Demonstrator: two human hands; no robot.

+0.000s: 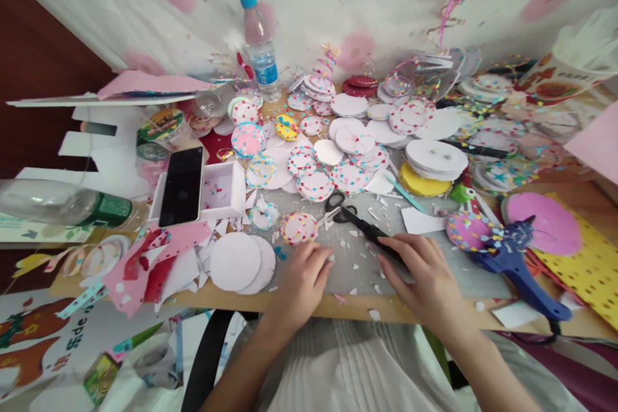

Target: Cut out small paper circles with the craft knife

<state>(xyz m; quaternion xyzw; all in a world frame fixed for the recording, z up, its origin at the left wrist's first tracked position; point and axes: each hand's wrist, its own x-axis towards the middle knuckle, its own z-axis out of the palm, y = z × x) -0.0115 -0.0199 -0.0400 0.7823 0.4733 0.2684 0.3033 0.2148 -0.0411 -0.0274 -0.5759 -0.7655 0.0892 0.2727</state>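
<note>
My left hand (pixel 304 277) rests near the table's front edge with its fingers curled together. Whatever they may pinch is too small to make out. Just beyond it lies a round disc trimmed with pink and yellow dots (pixel 299 229), and to its left are plain white paper discs (pixel 236 262). My right hand (pixel 429 277) has thumb and fingers around the near end of the black scissors (pixel 369 226). Their finger loops point away from me, over the grey cutting mat (pixel 357 270), which is strewn with paper scraps.
Many decorated and white discs (pixel 350 105) pile up at the back. A water bottle (pixel 263 55) stands behind them. At left are a phone (pixel 182 187), a white box (pixel 224 190) and a lying bottle (pixel 72 203). A blue glue gun (pixel 519 264) is at right.
</note>
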